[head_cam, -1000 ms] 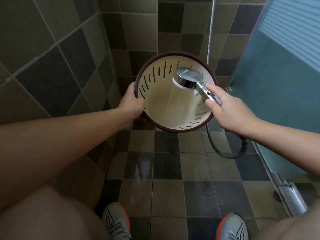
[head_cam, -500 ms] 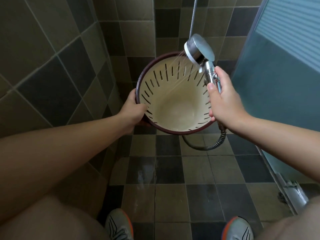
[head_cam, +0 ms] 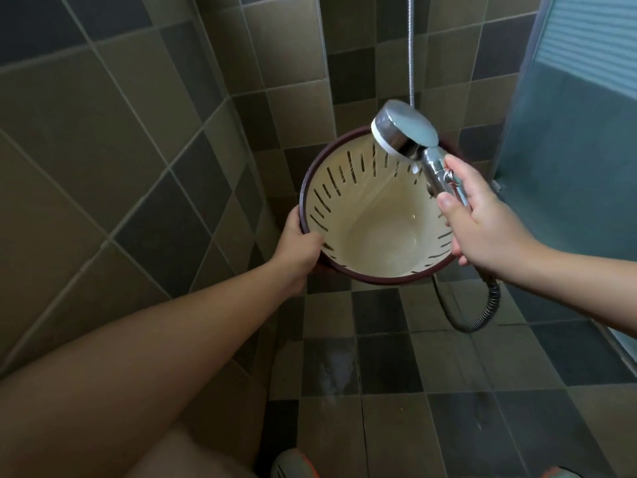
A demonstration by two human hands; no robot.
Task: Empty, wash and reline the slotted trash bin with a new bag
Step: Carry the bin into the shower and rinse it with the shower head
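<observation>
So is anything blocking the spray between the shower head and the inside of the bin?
Nothing visible. The shower head, held by the right hand, sprays straight into the open bin; the left hand grips only its rim.

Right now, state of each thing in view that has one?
Bin: tilted, mouth toward camera, no bag, wet inside.
Shower head: spraying into the bin.
Left hand: grips the bin rim.
Right hand: grips the shower handle.
Hose: slack loop under the right hand.
Floor: wet in patches.
</observation>
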